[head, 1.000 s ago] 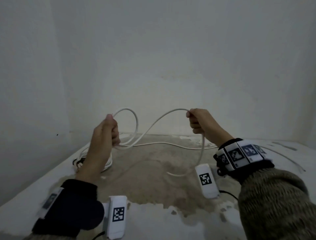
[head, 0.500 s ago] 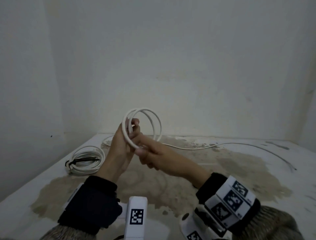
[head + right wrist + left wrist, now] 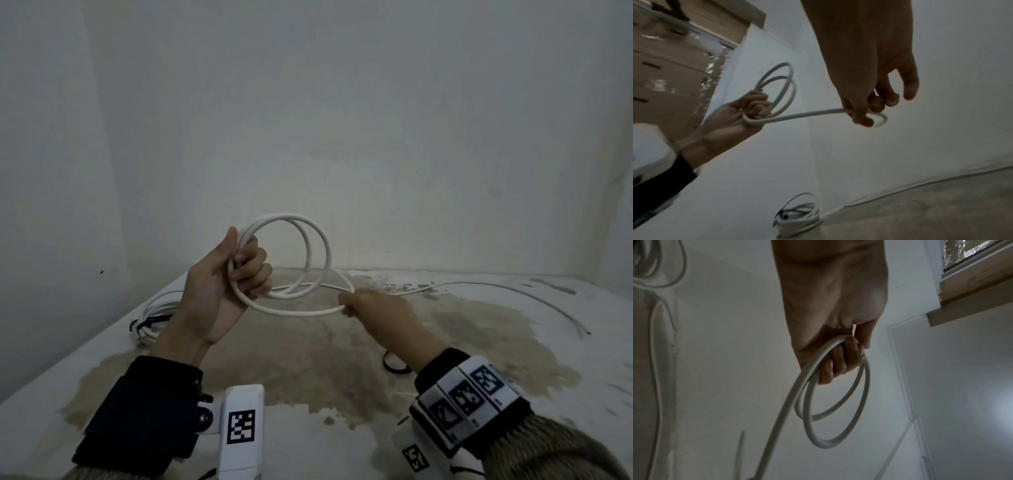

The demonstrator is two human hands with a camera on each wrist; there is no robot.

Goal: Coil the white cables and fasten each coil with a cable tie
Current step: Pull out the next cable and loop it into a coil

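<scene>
My left hand is raised above the table and grips two loops of a white cable; its fingers curl round the strands. From that fist the cable runs right to my right hand, which pinches it lower down between thumb and fingers. The cable's free length trails over the table to the far right. A finished white coil bound with a black tie lies at the left by the wall, also in the right wrist view as the coil.
The white table has a large brown stain in the middle and meets white walls at the back and left. A small black ring-shaped tie lies on the table under my right forearm.
My right hand has left the left hand and slid rightward and down along the cable. The left hand keeps the loops, now with two turns held up.
</scene>
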